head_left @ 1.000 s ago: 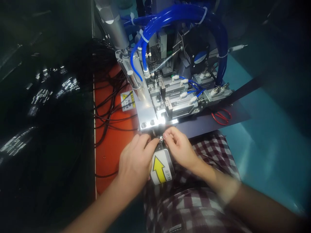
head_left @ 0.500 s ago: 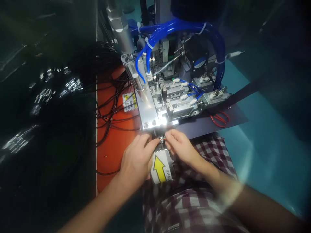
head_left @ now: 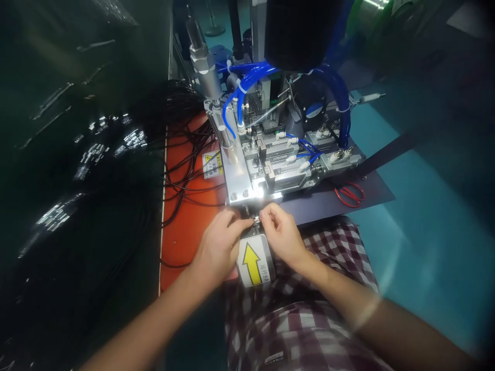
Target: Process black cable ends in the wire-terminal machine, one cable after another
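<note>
My left hand [head_left: 218, 245] and my right hand [head_left: 280, 232] meet at the front edge of a small metal machine [head_left: 266, 159]. Both pinch a tiny shiny part [head_left: 256, 220] between thumb and fingers, just below the machine's bright steel plate [head_left: 242, 185]. The fingertips nearly touch each other. A white label with a yellow arrow [head_left: 254, 262] sits right under the hands. What the tiny part is stays too small to make out.
Blue air hoses [head_left: 247, 82] loop over the machine. Black cables [head_left: 185, 170] lie across the orange surface [head_left: 185, 232] on the left. Red-handled scissors [head_left: 350, 193] rest on a dark sheet to the right. A dark heap with shiny connectors [head_left: 88, 154] fills the left. My checked clothing [head_left: 309, 319] is below.
The view has tilted up and shifted, so the machine sits a little lower and further right in frame. Both hands stay pinched at the same spot by the plate's edge.
</note>
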A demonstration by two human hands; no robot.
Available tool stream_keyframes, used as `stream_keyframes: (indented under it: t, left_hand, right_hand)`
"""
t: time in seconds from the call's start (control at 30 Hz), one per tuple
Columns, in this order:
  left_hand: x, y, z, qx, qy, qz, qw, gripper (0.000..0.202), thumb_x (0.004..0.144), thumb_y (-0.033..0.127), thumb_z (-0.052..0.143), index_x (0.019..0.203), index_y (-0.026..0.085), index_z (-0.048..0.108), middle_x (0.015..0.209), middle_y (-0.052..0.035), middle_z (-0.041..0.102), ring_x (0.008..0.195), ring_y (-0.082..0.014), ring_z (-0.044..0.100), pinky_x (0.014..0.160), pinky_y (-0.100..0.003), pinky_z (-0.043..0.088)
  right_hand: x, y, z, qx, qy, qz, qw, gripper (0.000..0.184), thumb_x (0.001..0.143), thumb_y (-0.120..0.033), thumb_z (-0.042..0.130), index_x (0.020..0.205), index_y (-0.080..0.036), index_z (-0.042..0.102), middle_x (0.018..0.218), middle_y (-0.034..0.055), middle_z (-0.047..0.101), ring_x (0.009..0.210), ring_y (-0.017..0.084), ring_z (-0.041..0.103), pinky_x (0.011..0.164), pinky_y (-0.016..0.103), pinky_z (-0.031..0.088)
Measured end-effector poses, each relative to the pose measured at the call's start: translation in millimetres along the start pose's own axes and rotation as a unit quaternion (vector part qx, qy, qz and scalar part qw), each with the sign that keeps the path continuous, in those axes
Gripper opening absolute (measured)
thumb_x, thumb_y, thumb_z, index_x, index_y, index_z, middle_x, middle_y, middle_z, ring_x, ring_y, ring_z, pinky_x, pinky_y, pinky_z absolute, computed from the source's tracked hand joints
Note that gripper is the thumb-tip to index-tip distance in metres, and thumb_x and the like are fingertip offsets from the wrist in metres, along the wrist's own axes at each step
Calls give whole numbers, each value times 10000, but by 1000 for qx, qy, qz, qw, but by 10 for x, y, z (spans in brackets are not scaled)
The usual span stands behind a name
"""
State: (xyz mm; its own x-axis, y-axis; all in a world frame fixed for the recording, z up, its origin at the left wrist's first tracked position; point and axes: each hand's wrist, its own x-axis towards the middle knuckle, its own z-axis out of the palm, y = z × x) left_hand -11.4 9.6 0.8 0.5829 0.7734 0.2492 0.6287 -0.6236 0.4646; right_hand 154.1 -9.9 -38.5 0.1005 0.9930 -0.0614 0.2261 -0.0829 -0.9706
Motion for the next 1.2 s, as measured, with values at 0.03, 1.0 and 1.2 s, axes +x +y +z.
stream_keyframes:
  t: [0.03, 1.0, 1.2]
  left_hand:
    - [-17, -10, -13, -10, 0, 0, 1000, 273, 902, 90, 438, 1038, 157, 665, 894, -70, 557, 849, -175, 564, 711, -296, 527]
    - [-651, -289, -329, 207, 18, -14, 978, 571, 795, -35, 322, 1216, 213, 617, 1156, -94, 636, 1082, -217, 576, 911, -405, 524]
    - [-674, -274, -372, 173, 33, -2, 984, 520, 834, 11, 346, 1210, 233, 630, 1141, -95, 646, 1067, -218, 594, 895, -418, 541]
  right_hand:
    - [-5, 5, -3, -4, 1, -3, 1000, 256, 910, -304, 450, 676, -220, 388, 603, -55, 383, 560, 118, 374, 563, 263, 305]
    - [-10, 56, -52, -12, -14, -23, 1000, 311, 910, -432, 420, 680, -224, 426, 573, -62, 418, 546, 127, 409, 559, 255, 328]
    - [-321, 362, -399, -1, 7, 37, 999, 437, 916, -581, 319, 795, -206, 506, 545, -53, 461, 454, 129, 400, 463, 256, 327]
